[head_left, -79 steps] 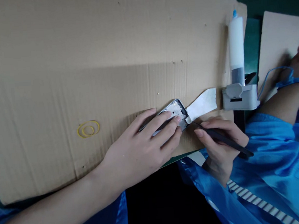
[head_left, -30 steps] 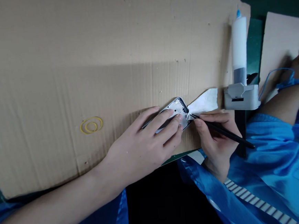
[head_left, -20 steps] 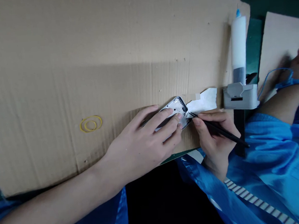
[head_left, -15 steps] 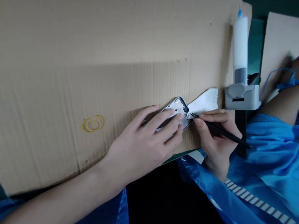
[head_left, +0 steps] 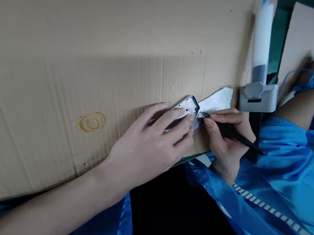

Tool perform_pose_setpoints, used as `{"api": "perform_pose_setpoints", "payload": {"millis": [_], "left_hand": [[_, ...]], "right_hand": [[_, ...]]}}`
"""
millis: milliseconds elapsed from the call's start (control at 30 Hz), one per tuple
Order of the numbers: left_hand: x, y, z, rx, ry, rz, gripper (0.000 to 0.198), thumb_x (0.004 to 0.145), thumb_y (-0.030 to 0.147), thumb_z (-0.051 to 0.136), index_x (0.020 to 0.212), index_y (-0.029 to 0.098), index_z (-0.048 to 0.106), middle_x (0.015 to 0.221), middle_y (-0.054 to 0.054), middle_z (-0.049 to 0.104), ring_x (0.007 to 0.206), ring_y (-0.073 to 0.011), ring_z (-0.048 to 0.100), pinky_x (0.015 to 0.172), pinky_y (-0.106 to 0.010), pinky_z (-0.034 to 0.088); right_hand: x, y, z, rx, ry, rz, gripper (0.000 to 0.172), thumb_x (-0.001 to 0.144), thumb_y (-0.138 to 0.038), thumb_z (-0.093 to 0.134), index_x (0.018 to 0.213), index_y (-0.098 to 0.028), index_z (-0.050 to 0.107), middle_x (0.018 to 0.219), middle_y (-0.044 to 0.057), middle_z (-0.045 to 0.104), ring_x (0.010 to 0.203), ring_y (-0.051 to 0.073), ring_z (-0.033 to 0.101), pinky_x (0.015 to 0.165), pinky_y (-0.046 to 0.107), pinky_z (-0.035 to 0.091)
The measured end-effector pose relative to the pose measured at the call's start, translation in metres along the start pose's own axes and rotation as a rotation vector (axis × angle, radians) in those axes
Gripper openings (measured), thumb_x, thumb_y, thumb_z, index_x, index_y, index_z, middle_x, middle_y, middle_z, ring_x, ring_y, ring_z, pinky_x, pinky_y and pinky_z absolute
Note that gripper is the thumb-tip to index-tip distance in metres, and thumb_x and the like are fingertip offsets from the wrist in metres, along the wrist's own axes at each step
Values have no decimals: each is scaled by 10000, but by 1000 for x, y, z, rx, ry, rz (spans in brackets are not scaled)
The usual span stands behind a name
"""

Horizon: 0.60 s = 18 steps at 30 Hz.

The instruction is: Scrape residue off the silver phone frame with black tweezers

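Two bare hands work close together over a cardboard sheet (head_left: 129,36). The left hand (head_left: 159,141) lies across a silver phone frame (head_left: 189,105) near the sheet's front edge, its fingers slightly fanned and holding the frame down, apparently so it cannot slide; its thumb is hidden. In the right hand (head_left: 227,137), thumb and forefinger pinch black tweezers (head_left: 241,137) like a pen, likely for fine control, their tip at the frame's right end, where a white strip (head_left: 219,100) is bunched. Farther right, a white tube (head_left: 263,33) stands in a grey holder (head_left: 259,98), seemingly within easy reach; yellow rubber bands (head_left: 91,129) lie off to the left. Compared with the earliest view, the tweezers' tip has moved from just below the strip's curled end to right on it, while the left hand keeps its place on the frame.
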<state>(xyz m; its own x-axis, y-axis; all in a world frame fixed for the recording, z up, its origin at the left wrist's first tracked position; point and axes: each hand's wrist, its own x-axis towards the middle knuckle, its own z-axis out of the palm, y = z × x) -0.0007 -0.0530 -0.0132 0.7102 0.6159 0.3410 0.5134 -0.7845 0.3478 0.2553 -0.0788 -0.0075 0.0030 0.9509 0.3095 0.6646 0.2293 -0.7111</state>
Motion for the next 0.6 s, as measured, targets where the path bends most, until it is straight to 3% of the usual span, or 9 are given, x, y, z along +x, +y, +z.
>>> {"api": "perform_pose_setpoints", "payload": {"millis": [267,400,600], "left_hand": [[1,2,0,25,11,-6,243,1152,293,666,1349,225,791,1469,-25,787,1411,-273,716,1296,-508,588],[1,1,0,8,2,-11,245,1160,311,645,1344,234,787,1476,-22,782,1412,-280,715,1302,-517,584],[1,2,0,5,14,-8,242,1151,294,669,1347,205,778,1464,-45,776,1413,-287,709,1297,-528,584]], "right_hand": [[-4,1,-3,-8,13,-10,161,975,-134,876,1052,-177,741,1048,35,763,952,126,758,795,250,643],[-5,2,-5,14,-45,-35,193,971,-78,848,1092,-190,749,1049,31,772,983,127,766,840,244,657],[-8,-2,-5,-76,17,31,134,990,-189,876,1022,-179,746,1032,42,761,952,138,764,781,252,659]]}}
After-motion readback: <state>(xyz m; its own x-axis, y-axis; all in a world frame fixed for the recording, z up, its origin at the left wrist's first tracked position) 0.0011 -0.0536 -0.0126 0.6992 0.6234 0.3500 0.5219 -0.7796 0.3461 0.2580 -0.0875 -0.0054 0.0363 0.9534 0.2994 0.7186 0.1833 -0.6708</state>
